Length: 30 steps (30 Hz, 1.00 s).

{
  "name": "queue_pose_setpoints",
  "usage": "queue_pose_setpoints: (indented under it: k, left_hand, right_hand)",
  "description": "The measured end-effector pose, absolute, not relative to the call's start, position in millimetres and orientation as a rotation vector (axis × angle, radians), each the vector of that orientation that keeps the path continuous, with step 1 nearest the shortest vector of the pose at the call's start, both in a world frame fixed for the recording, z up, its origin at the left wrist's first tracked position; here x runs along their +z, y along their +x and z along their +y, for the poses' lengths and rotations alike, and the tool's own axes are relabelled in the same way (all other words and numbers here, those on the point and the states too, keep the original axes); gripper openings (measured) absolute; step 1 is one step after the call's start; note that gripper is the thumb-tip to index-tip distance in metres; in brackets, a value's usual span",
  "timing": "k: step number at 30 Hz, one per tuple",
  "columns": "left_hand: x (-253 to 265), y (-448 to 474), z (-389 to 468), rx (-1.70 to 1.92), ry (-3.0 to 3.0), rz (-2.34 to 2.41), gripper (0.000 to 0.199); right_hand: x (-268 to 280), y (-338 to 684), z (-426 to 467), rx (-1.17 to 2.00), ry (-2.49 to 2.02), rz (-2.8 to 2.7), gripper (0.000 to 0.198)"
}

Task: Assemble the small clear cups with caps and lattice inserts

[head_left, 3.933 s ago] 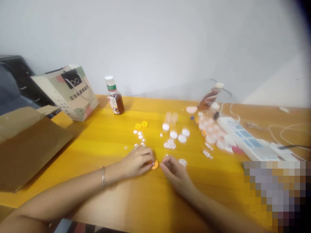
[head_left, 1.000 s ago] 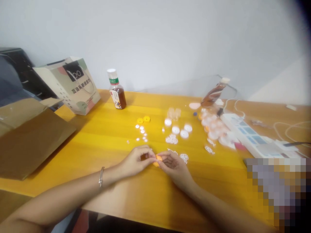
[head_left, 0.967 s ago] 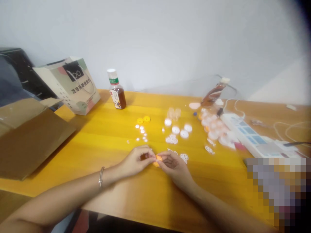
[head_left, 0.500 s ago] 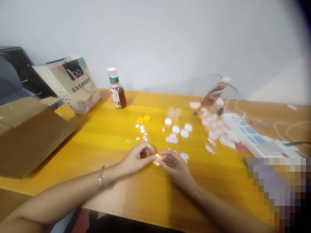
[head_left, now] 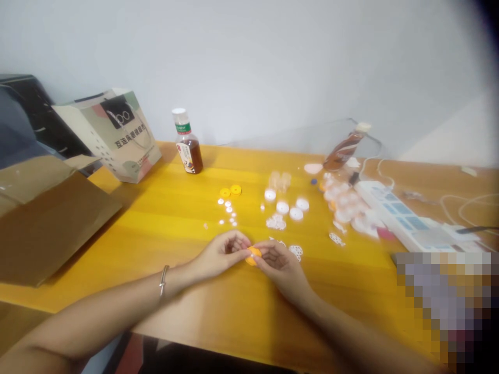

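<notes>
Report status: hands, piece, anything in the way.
Right hand gripping orange disc; left hand touching it. Disc partly covered. White perforated pieces just beyond right hand, apart from disc.

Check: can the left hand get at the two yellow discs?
Likely yes: only small white pieces lie between the left hand and the yellow discs, low enough to pass over. Its thumb is at the orange disc, so it would leave that first.
</notes>
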<state>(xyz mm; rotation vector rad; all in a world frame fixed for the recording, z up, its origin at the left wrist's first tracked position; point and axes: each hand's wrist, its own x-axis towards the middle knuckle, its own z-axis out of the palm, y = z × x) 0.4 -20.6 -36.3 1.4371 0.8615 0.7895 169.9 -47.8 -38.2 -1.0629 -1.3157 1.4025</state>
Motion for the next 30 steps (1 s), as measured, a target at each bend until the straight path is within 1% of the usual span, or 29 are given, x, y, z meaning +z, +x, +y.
queue_pose_setpoints:
  k: [7, 23, 30]
  left_hand:
    - [-37.2, 0.4, -19.2, 0.765, 1.407, 0.862, 0.022]
    - [-50.9, 0.3, -16.9, 0.849, 1.437, 0.852, 0.020]
    - [-49.1, 4.2, -22.2, 0.880, 1.404, 0.866, 0.022]
  right_hand:
    - [-40.7, 169.8, -46.5, 1.401, -1.063, -1.314, 0.016]
    - [-43.7, 164.0, -40.3, 1.406, -1.042, -1.291, 0.013]
    - [-46.1, 164.9, -38.0, 1.407, -1.026, -1.329, 0.012]
